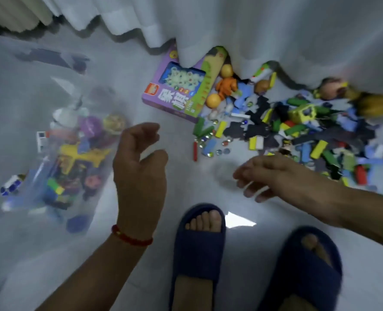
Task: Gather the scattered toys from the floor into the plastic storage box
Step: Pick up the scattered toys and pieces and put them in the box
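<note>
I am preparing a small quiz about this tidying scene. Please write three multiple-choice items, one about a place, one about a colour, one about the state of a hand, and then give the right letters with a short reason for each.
1. Where does the purple game box lie?
A. inside the plastic storage box
B. on the floor, partly under the curtain
C. in the left hand

2. What colour is the bracelet on the left wrist?
A. red
B. green
C. white

3. What is the right hand doing?
A. gripping a yellow block
B. holding a marble
C. holding nothing, fingers spread

Answers:
1 B, its far edge is covered by the curtain hem, and it lies on the floor.
2 A, red beads circle the wrist below the left hand.
3 C, the fingers are loose above bare floor, beside the toy pile.
</note>
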